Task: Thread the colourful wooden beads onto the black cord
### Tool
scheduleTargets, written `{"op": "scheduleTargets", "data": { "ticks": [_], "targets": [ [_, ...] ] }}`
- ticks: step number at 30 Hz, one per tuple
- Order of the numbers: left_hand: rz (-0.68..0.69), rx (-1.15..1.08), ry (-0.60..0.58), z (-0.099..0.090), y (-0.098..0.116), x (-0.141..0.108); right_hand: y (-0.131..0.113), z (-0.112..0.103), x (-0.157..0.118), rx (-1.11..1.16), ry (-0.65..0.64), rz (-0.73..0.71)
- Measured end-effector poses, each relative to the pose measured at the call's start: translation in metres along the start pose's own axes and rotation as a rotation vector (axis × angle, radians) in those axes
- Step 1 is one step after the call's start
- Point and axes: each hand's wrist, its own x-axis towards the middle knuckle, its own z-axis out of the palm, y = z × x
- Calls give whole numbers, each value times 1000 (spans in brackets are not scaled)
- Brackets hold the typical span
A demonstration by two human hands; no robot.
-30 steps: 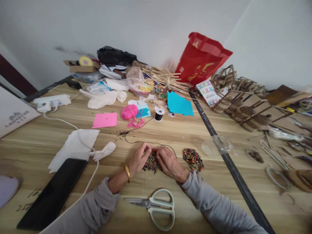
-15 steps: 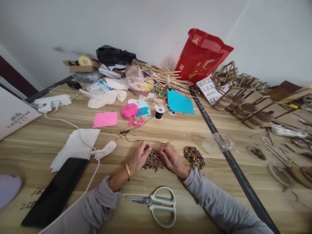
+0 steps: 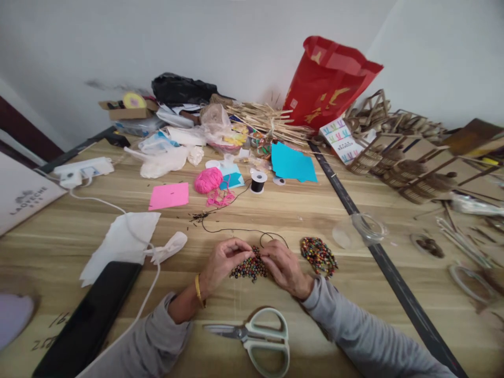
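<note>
Over a small pile of multicoloured beads (image 3: 248, 270), my two hands face each other with their fingertips close together. My left hand (image 3: 223, 262), with a gold bangle at the wrist, has thumb and forefinger pinched at the pile's upper left. Anything between those fingertips is too small to make out. On the other side, my right hand (image 3: 284, 266) is closed on a thin black cord (image 3: 232, 229), which curls in a loop above its fingers. That cord runs back toward a spool of black cord (image 3: 258, 182). Strung bead strands (image 3: 318, 256) lie coiled right of my right hand.
Pale-handled scissors (image 3: 264, 336) lie in front of the beads. At left are a black phone-like slab (image 3: 88, 320), white tissue (image 3: 118, 241) and a white cable. Pink yarn (image 3: 208, 180), blue sheets (image 3: 293, 163) and a red bag (image 3: 326, 86) stand farther back; small woven baskets (image 3: 421, 181) line the right.
Both hands have come slightly nearer the camera, and the left fingertips have moved right across the beads toward the right hand. A cord loop now shows above my right hand. The view has shifted slightly.
</note>
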Motion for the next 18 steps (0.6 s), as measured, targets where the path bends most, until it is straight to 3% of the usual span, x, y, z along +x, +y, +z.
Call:
{"op": "scheduleTargets", "data": {
  "ticks": [7, 18],
  "targets": [
    [-23, -15, -72, 0, -5, -3, -6, 3, -3, -21, -9, -119],
    [11, -20, -135, 1, -8, -1, -2, 0, -2, -24, -43, -93]
  ]
}}
